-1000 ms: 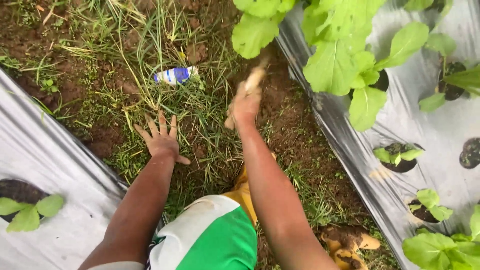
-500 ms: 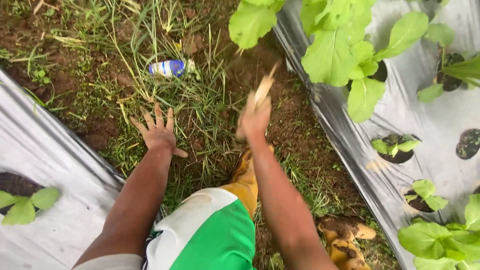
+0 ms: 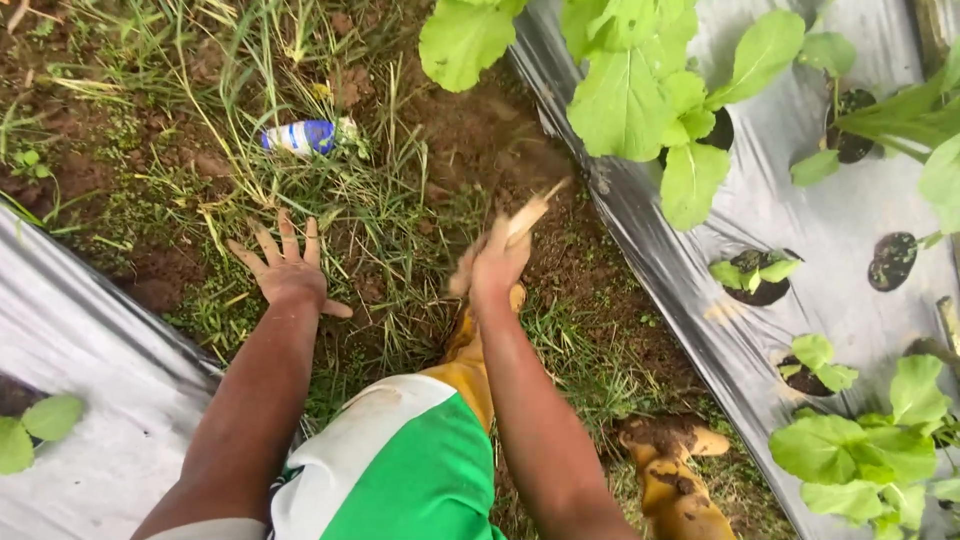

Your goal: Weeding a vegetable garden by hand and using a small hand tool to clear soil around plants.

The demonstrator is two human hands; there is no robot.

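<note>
The left hand (image 3: 288, 270) lies spread flat on the grass (image 3: 390, 230), holding nothing, bracing the body. At its 3 o'clock, the right hand (image 3: 497, 265) grips a blurred pale wooden handle (image 3: 528, 213) above bare soil (image 3: 480, 140).

Two hands show: the left hand (image 3: 288, 272) in the left-centre of the frame, the right hand (image 3: 497, 262) near the middle. One pale wooden tool handle (image 3: 530, 212) sticks up from the right hand. One blue-and-white crushed can (image 3: 305, 135) lies in the upper left. Two sheets of silvery plastic mulch: one sheet (image 3: 90, 400) at lower left, one (image 3: 800, 200) along the right. Two yellow muddy boots: one (image 3: 468, 345) at centre, one (image 3: 680, 480) at lower right. One small seedling (image 3: 35, 428) at the far left edge. On the right sheet, about six leafy plants, several cut off by the frame's edge.
</note>
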